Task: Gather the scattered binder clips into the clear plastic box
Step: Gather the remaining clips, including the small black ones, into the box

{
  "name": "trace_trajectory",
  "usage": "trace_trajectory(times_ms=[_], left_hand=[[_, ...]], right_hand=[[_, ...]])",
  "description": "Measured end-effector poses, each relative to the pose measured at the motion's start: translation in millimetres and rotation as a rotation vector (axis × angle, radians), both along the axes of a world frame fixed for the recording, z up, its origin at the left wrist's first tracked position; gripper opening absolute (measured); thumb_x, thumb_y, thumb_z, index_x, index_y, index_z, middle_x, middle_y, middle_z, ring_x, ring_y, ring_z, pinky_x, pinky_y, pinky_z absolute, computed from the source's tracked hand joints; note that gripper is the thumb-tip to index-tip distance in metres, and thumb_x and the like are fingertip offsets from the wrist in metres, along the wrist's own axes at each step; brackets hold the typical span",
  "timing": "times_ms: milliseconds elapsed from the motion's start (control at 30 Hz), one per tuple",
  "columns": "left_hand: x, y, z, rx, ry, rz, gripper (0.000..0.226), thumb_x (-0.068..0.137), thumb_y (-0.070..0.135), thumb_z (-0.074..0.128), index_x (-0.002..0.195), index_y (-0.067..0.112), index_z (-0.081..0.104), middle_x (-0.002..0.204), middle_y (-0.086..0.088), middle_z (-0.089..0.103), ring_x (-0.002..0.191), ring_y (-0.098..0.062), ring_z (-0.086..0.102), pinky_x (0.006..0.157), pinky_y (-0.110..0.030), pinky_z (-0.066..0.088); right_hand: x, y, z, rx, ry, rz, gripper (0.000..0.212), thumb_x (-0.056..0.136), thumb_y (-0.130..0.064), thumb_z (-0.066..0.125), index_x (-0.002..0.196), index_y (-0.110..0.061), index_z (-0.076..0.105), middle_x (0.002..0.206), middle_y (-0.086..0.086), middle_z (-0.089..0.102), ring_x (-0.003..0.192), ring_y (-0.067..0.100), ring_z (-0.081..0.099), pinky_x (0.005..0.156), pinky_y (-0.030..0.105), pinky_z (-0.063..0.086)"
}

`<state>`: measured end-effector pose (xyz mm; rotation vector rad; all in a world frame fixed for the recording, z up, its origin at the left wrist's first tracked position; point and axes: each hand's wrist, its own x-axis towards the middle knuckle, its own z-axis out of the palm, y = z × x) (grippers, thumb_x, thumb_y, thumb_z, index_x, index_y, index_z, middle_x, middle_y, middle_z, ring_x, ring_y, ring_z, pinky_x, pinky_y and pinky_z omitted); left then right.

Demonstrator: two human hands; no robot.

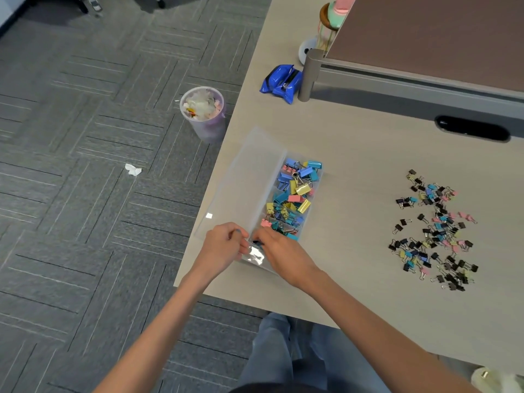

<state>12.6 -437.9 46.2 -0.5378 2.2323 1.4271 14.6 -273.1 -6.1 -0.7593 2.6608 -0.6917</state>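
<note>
Desk (354, 293): pale wood-grain top, its left edge running beside grey patterned carpet; the person stands at the near edge.
Left hand (222, 245): fingers curled at the near left corner of the clear plastic box (255, 259), apparently gripping its edge to steady it.
Right hand (283, 253): just beside the left, over the box's near end, fingertips drawn together in a pinch on what looks like a small black clip (258, 243); the thing is too small to be sure of.
Box: open near the desk's left edge, long axis running away from the person and a little rightward; its lid (246, 177) is folded out to the left.
Contents: larger coloured clips (295, 194), blue, yellow, pink and teal, fill the far and middle parts; the near end looks barer.
Scattered binder clips (433, 231): a loose heap of small ones, mostly black with some coloured, on the bare desk well apart from the box.
Deciding relation: the heap lies to the right of both hands, so the right hand is the nearer one and probably does the fetching while the left holds the box.
Progress: judged partway, with many clips not yet gathered.
Farther off: blue packet (282, 82) by a partition post, waste bin (204, 112) on the carpet.
</note>
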Motion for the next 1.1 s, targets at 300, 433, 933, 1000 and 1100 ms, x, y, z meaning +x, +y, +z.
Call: trace_trajectory(times_ms=[300, 433, 933, 1000, 1100], left_hand=[[-0.6, 9.7, -2.5, 0.011, 0.074, -0.032, 0.026, 0.098, 0.004, 0.039, 0.092, 0.009, 0.065, 0.074, -0.006, 0.069, 0.06, -0.01, 0.065, 0.058, -0.025, 0.055], [3.6, 16.2, -7.2, -0.124, 0.209, -0.19, 0.018, 0.094, 0.01, 0.051, 0.094, 0.021, 0.065, 0.078, 0.004, 0.067, 0.061, -0.009, 0.063, 0.058, -0.031, 0.053], [-0.2, 41.3, -40.8, -0.663, 0.658, -0.611, 0.026, 0.074, 0.018, 0.079, 0.095, 0.016, 0.064, 0.095, 0.0, 0.056, 0.083, -0.016, 0.057, 0.043, -0.023, 0.035], [-2.3, 42.4, -41.1, -0.693, 0.683, -0.635, 0.024, 0.073, 0.016, 0.079, 0.092, 0.015, 0.064, 0.093, -0.001, 0.056, 0.082, -0.017, 0.058, 0.042, -0.023, 0.034], [-5.1, 42.7, -39.6, -0.712, 0.709, -0.684, 0.023, 0.072, 0.013, 0.08, 0.089, 0.013, 0.064, 0.091, -0.002, 0.057, 0.08, -0.018, 0.059, 0.042, -0.024, 0.034]], right_hand=[[-5.6, 22.3, 16.7, -0.403, -0.119, -0.351, 0.024, 0.092, 0.001, 0.047, 0.103, -0.016, 0.06, 0.101, -0.005, 0.064, 0.089, 0.003, 0.064, 0.068, 0.03, 0.056], [-11.6, 37.8, 20.9, -0.414, -0.079, -0.509, 0.021, 0.09, 0.001, 0.051, 0.098, -0.015, 0.063, 0.097, -0.007, 0.063, 0.085, 0.003, 0.059, 0.072, 0.027, 0.054], [-6.4, 40.4, 12.1, 0.081, 0.167, -0.33, 0.03, 0.068, -0.021, 0.08, 0.095, -0.015, 0.067, 0.094, 0.002, 0.052, 0.089, 0.02, 0.05, 0.073, 0.028, 0.043], [-6.7, 39.7, 12.9, 0.111, 0.171, -0.322, 0.03, 0.067, -0.02, 0.08, 0.093, -0.015, 0.067, 0.093, 0.002, 0.052, 0.087, 0.021, 0.05, 0.071, 0.029, 0.041], [-9.4, 38.0, 14.0, 0.151, 0.167, -0.308, 0.026, 0.068, -0.015, 0.077, 0.092, -0.015, 0.066, 0.093, 0.004, 0.052, 0.087, 0.023, 0.051, 0.071, 0.032, 0.043]])
